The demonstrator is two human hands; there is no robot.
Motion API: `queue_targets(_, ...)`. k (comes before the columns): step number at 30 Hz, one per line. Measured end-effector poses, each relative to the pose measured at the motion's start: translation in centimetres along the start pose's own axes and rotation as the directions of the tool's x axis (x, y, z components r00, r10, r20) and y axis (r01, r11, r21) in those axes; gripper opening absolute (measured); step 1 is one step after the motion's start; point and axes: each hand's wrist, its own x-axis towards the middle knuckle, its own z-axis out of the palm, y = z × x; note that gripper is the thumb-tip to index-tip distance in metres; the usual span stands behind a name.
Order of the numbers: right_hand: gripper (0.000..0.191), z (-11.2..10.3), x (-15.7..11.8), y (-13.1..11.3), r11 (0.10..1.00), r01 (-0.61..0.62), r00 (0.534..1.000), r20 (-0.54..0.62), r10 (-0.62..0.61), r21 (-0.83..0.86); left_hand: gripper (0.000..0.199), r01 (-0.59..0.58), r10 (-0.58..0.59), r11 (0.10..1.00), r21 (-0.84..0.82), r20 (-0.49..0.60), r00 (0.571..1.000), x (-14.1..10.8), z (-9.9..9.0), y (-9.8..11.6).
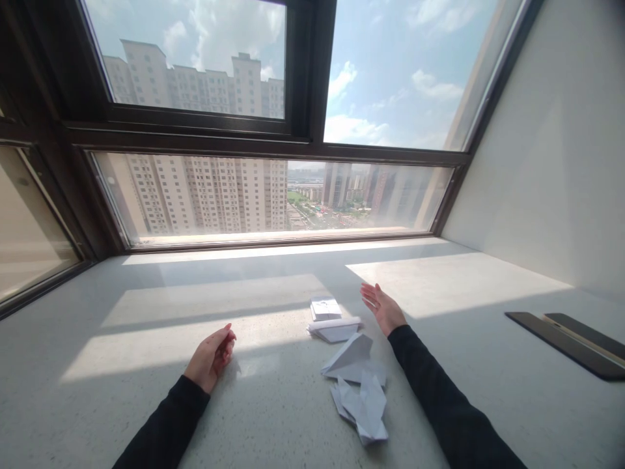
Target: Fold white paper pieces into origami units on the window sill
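Several folded white papers lie in a rough column on the pale speckled counter (273,417). At the far end is a small square folded paper (325,308) with faint marks on top. Just nearer sits a flat, narrow folded paper (336,328). A pointed folded paper (350,357) follows, partly covered by a crumpled-looking folded paper (364,407) closest to me. My right hand (383,309) is open just right of the far papers, fingers stretched out, holding nothing. Well to their left, my left hand (209,359) rests near the counter with curled fingers and nothing visible in them.
A dark flat object with a lighter strip (571,342) lies at the right. Dark window frames (205,138) rise behind the counter, with tall buildings outside. A white wall (547,169) bounds the right side. Sunlight patches and shadows cross the surface.
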Motion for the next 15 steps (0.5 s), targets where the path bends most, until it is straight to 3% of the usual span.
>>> queue_targets(10,0.043,1.2,-1.0,1.2,0.981,-0.162,0.984,0.095,0.152,0.104,0.014,0.065,-0.061,0.988,-0.140,0.028,0.998,0.1,-0.1,0.2)
queue_targets(15,0.041,2.0,-1.8,-1.3,0.990,-0.075,0.989,0.134,0.058,0.120,0.015,0.064,-0.061,0.986,-0.154,0.023,0.998,0.4,-0.2,-0.1)
